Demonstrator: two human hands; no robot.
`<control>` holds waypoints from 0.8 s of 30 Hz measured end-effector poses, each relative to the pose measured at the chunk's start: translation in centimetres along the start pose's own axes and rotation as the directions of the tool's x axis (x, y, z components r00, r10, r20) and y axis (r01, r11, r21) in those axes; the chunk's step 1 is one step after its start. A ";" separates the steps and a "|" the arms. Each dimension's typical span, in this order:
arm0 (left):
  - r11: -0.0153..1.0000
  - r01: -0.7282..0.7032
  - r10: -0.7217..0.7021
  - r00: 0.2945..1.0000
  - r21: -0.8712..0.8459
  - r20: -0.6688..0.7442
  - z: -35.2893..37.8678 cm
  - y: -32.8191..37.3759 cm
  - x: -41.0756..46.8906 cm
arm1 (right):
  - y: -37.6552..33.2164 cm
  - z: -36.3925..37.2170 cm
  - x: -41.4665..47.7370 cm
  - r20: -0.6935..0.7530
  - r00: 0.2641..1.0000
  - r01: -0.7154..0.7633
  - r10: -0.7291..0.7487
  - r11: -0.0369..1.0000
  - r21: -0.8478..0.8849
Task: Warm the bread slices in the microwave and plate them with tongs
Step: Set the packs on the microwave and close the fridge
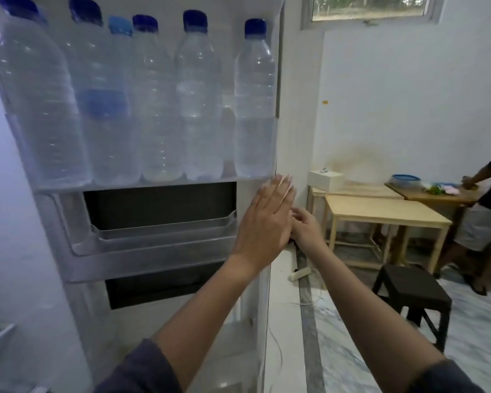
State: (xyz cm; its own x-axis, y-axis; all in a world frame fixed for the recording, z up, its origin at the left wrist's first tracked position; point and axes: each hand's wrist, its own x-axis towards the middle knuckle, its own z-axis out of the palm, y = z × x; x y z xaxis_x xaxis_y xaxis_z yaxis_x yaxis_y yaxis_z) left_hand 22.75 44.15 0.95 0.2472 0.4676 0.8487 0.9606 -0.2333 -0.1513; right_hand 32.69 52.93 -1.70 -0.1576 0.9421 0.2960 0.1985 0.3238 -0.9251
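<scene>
No bread, microwave, plate or tongs are in view. An open fridge door (pixel 165 251) fills the left and centre, its inner side facing me. My left hand (pixel 264 219) lies flat on the door's inner right edge, fingers straight and together, holding nothing. My right hand (pixel 305 226) is just beyond that edge, partly hidden by the left hand, with its fingers curled around the door's outer side.
Several water bottles (pixel 199 103) with blue caps stand in the door's top shelf; the lower door bins (pixel 165 225) hold nothing. To the right are light wooden tables (pixel 380 214), a dark stool (pixel 414 296), a power strip (pixel 299 273) on the floor and a person (pixel 485 211) leaning on the far table.
</scene>
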 end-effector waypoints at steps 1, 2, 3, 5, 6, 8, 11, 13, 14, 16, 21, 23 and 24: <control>0.994 -0.053 0.053 0.999 0.095 -0.001 0.5 -0.3 0.9 | 0.2 0.2 1.6 0.006 1.000 0.007 -0.008 0.999 0.041; 0.983 -0.081 0.082 0.997 0.165 0.000 0.8 -0.5 1.9 | 0.6 0.5 3.4 0.020 1.000 0.016 -0.018 0.997 0.075; 0.970 -0.100 0.103 0.995 0.223 -0.003 1.0 -0.8 2.8 | 1.1 0.7 5.2 0.032 0.999 0.024 -0.028 0.994 0.103; 0.934 -0.128 0.136 0.991 0.335 0.000 1.3 -1.3 4.3 | 2.6 1.1 8.8 0.045 0.999 0.018 -0.026 0.986 0.166; 0.917 -0.142 0.145 0.989 0.372 0.019 1.5 -1.5 4.9 | 2.9 1.4 10.3 0.053 0.998 0.019 -0.030 0.980 0.199; 0.887 -0.130 0.123 0.991 0.443 0.046 1.8 -1.6 5.5 | 1.4 1.4 11.0 0.068 0.997 0.021 -0.039 0.967 0.256; 0.832 -0.034 0.030 0.999 0.554 0.016 2.6 -1.3 5.4 | 0.4 1.5 12.5 0.159 0.985 0.008 -0.059 0.952 0.305; 0.785 0.039 -0.019 0.999 0.618 -0.038 3.1 -1.1 5.2 | 0.5 1.9 13.6 0.248 0.962 0.037 -0.117 0.951 0.308; 0.760 0.065 -0.027 0.997 0.647 -0.068 3.3 -0.9 5.3 | 0.9 2.2 14.1 0.293 0.945 0.053 -0.148 0.949 0.309; 0.704 0.087 -0.015 0.994 0.705 -0.109 3.5 -0.7 5.4 | 1.9 3.0 15.3 0.356 0.912 0.080 -0.203 0.940 0.331; 0.682 0.150 -0.081 0.988 0.715 -0.130 3.0 -0.5 5.2 | 3.0 3.4 15.3 0.395 0.894 0.074 -0.212 0.939 0.336; 0.670 0.181 -0.118 0.983 0.720 -0.138 2.4 -0.2 4.8 | 2.2 2.7 13.7 0.374 0.904 0.066 -0.208 0.931 0.358; 0.661 0.190 -0.125 0.982 0.726 -0.143 2.0 0.0 4.5 | 1.9 2.4 12.9 0.353 0.913 0.067 -0.207 0.926 0.372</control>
State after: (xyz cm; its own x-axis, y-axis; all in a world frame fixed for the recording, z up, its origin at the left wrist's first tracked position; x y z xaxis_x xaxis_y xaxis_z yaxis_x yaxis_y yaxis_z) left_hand 24.14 47.92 3.73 0.1040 0.3664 0.9246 0.7742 0.5537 -0.3065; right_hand 28.70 65.45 -0.23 -0.5260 0.7620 0.3777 -0.1863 0.3301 -0.9254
